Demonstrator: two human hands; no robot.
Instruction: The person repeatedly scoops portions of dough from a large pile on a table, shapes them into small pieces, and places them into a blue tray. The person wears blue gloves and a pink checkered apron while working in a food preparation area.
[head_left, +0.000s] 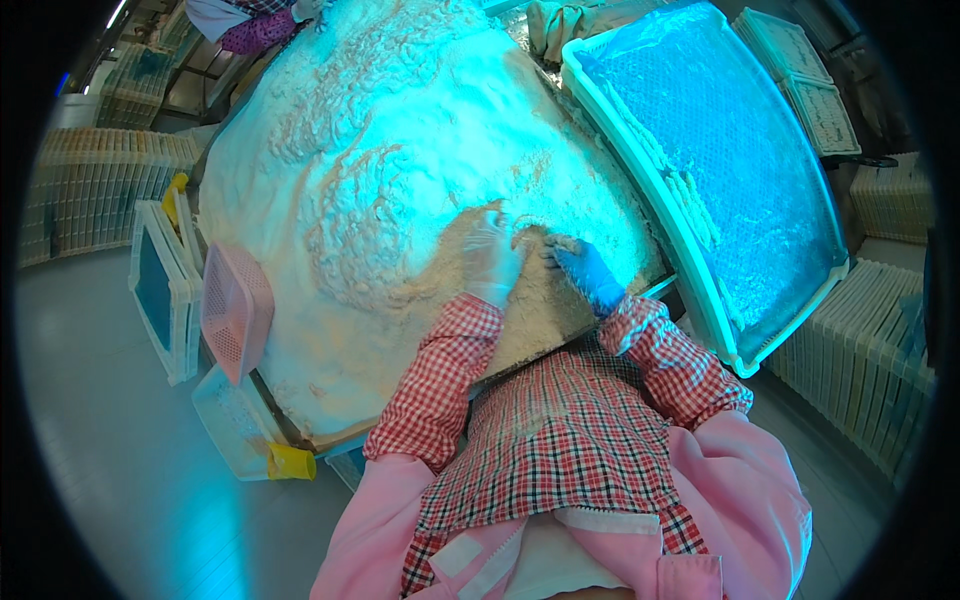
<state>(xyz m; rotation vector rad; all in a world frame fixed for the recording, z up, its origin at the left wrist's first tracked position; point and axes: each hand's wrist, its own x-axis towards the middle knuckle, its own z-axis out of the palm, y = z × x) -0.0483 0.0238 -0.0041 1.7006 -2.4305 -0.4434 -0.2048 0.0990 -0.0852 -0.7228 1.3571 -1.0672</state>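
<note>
A wide table in front of me is covered by a heap of pale, flour-like powder, smooth in places and lumpy in others. My left hand, in a thin translucent glove, rests on the powder near the table's front edge. Whether anything is in it cannot be told. Just right of it is my right hand in a blue glove, fingers bent and dusted with powder at the tips; its grip is unclear. Tan powder lies between the two hands. To the right stands a large white-rimmed tray with a mesh-like blue base and powder on it.
A pink perforated basket and a clear bin with a yellow scoop are at the table's left side. Framed trays lean nearby. Tray stacks stand right and left. A co-worker's sleeve shows at upper left.
</note>
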